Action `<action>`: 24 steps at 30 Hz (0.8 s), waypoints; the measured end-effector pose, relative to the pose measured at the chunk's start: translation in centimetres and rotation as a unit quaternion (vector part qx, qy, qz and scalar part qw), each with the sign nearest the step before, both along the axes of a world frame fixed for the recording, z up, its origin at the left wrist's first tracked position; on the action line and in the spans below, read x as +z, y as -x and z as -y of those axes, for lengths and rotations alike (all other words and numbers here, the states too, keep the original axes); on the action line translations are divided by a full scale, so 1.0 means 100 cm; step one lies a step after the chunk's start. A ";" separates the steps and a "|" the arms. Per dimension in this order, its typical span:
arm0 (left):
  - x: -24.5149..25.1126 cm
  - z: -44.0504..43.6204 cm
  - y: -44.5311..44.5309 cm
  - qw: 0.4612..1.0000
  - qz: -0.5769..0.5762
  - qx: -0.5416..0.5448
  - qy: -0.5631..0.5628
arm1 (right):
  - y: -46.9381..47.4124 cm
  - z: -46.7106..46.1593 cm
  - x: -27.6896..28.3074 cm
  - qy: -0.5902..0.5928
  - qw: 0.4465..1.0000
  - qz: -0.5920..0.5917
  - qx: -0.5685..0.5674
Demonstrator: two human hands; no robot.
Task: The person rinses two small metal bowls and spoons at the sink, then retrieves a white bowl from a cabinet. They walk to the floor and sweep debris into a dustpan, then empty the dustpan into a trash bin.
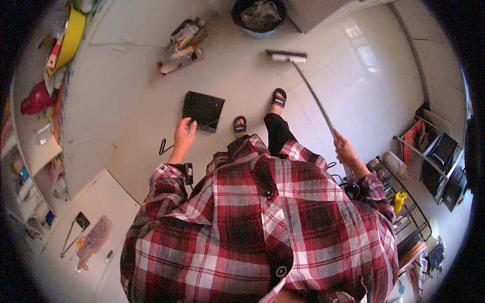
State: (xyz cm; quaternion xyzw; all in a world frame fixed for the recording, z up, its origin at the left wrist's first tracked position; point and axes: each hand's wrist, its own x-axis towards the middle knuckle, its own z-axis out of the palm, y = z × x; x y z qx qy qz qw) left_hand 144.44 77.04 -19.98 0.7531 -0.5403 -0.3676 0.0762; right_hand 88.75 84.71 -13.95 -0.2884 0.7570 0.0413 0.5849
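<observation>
My right hand is closed around the thin grey handle of a long-handled floor-cleaning tool. Its wide head, pale with a dark strip, rests on the tiles ahead; blur hides whether it is a broom or a squeegee. My left hand has thumb and fingers apart with nothing seen between them. It overlaps the near left corner of a flat black box-like object in this view; I cannot tell whether they touch.
A bin with a dark liner and open boxes of goods stand ahead on the floor. Cluttered shelves line the left. At right are a black wire rack and a metal-framed stand. A white surface lies near left.
</observation>
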 end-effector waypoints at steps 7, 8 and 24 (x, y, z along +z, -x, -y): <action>-0.002 0.008 -0.041 0.971 0.202 -0.083 0.095 | -0.008 0.044 -0.050 -0.052 0.986 0.062 -0.143; -0.003 0.008 -0.044 0.975 0.213 -0.059 0.033 | -0.006 0.037 -0.048 -0.026 0.992 0.055 -0.113; -0.047 0.023 -0.010 0.985 -0.032 0.002 -0.171 | 0.018 -0.053 0.039 0.018 0.920 0.095 -0.379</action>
